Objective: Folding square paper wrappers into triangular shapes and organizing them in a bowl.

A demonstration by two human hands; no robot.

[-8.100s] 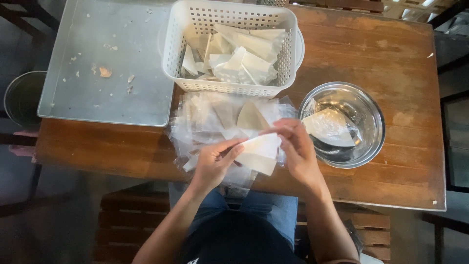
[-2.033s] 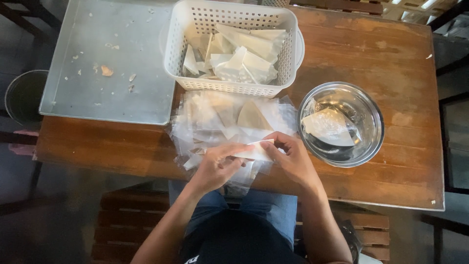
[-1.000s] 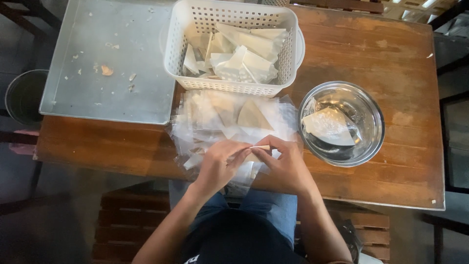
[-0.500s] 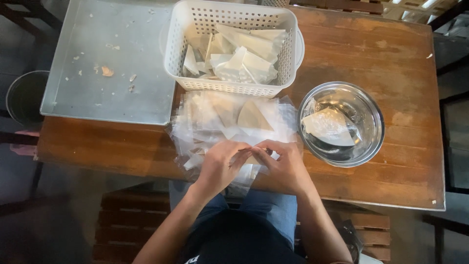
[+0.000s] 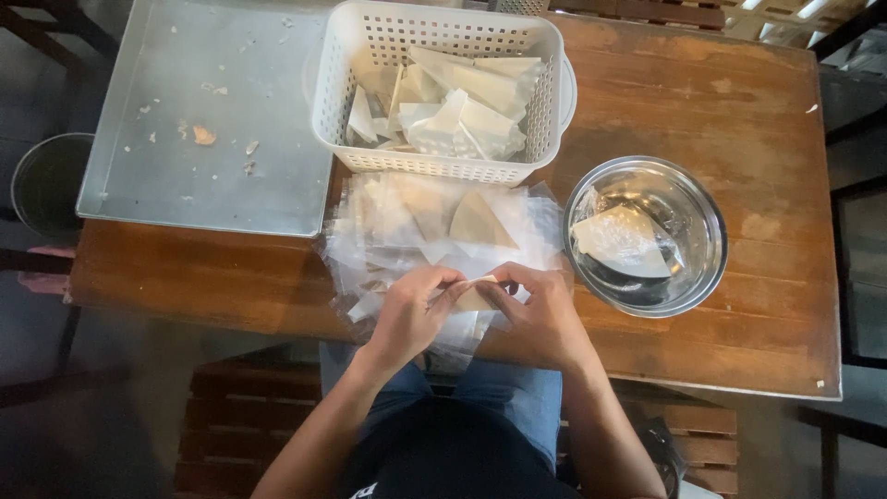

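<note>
Since eight seconds back, your hands have dropped from above the pile to rest low on it, and the broad pale sheet has shrunk to a small folded piece [image 5: 474, 294]. It lies pinched between both hands, long axis running roughly 9 to 3 o'clock. Your left hand [image 5: 413, 314] closes on it from 9 o'clock, fingers curled; your right hand [image 5: 540, 314] closes from 3 o'clock, thumb and forefinger on the upper edge. Neither hand is nearer; both touch it.

The piece sits over a heap of clear plastic bags [image 5: 407, 231] on the wooden table [image 5: 767, 139]. At 12 o'clock, the white basket [image 5: 545, 55] holds filled packets. At 2 o'clock, a steel bowl [image 5: 711, 222] holds a flat pale wrapper. At 10 o'clock, a metal tray [image 5: 148, 194] bears crumbs. Dim floor and a bucket [image 5: 37, 185] lie beyond.
</note>
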